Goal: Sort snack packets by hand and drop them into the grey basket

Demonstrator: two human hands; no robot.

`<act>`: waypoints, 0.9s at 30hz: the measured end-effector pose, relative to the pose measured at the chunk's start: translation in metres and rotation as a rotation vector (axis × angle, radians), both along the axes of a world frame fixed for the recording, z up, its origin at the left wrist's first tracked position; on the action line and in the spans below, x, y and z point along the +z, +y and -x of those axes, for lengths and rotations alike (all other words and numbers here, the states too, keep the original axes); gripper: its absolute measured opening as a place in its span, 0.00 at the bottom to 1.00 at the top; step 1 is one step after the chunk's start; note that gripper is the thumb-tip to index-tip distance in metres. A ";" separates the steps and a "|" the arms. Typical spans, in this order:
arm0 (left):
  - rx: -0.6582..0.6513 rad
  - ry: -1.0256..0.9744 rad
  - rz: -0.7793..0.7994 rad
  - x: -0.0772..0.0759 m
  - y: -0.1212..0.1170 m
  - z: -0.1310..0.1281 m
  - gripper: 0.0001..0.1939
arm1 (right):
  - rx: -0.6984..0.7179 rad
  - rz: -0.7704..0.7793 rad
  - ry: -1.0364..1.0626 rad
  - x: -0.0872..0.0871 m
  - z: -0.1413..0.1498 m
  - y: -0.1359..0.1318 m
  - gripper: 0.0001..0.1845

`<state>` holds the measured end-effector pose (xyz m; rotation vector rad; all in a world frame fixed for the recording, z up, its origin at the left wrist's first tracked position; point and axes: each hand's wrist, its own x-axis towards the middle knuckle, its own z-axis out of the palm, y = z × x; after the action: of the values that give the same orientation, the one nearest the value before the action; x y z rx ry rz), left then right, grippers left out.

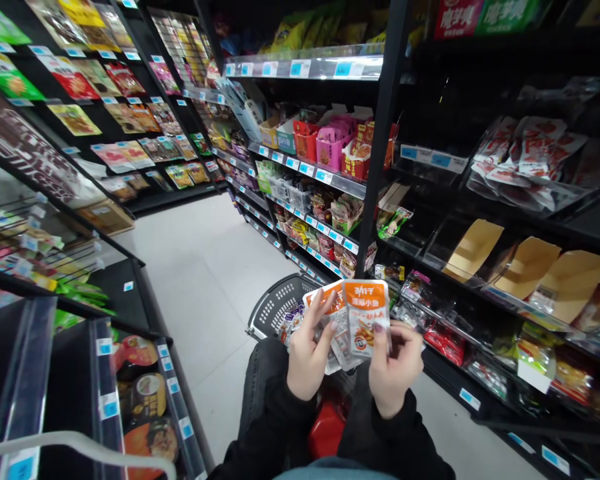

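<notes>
Two hands hold a small fan of orange and white snack packets above the person's lap. The left hand (306,357) grips the rear packets (337,343) at their left side, its thumb laid over them and its other fingers reaching up along the edge, slightly apart. The right hand (396,367) pinches the front packet (366,307) near its lower right edge, thumb on the printed face and the other fingers curled at the side and behind. The front packet stands nearly upright with its printed face toward the person, overlapping the rear packets, which lean to the left.

Just beyond the left knee, a dark basket (276,308) with slotted walls has small wrapped packs (291,321) in it, partly hidden by the left hand. A red object (329,425) shows between the legs; what it is cannot be told.

To the right, a dark shelf unit (433,260) bears open cardboard boxes (525,270), with red and white pouches (527,157) heaped above them. Ahead, more shelves carry a pink box (330,150) and a red box (306,143) of snacks, side by side. On the left, round tubs (150,397) sit in a low rack beside the pale floor (193,267).
</notes>
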<state>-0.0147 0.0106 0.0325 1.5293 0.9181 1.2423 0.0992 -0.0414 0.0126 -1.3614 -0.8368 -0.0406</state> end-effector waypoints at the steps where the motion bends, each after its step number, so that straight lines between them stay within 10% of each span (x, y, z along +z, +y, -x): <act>1: 0.017 0.001 -0.003 0.001 0.000 0.000 0.28 | -0.001 -0.020 -0.053 -0.001 0.003 -0.001 0.09; 11: 0.080 0.027 -0.071 -0.005 -0.001 0.003 0.31 | -0.029 -0.038 -0.033 -0.006 0.014 -0.001 0.07; 16: 0.105 0.132 -0.182 0.001 -0.001 0.001 0.26 | -0.243 -0.019 -0.500 0.000 -0.006 0.000 0.11; 20: 0.107 0.127 -0.235 -0.002 -0.004 -0.001 0.28 | -0.090 0.037 -0.872 0.005 -0.003 -0.002 0.14; 27: 0.174 0.039 0.014 0.002 -0.005 -0.003 0.13 | 0.230 -0.025 -0.834 0.011 0.005 -0.006 0.08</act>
<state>-0.0119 0.0057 0.0341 1.4925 1.1021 1.3293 0.0940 -0.0471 0.0241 -1.2061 -1.6763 -0.4615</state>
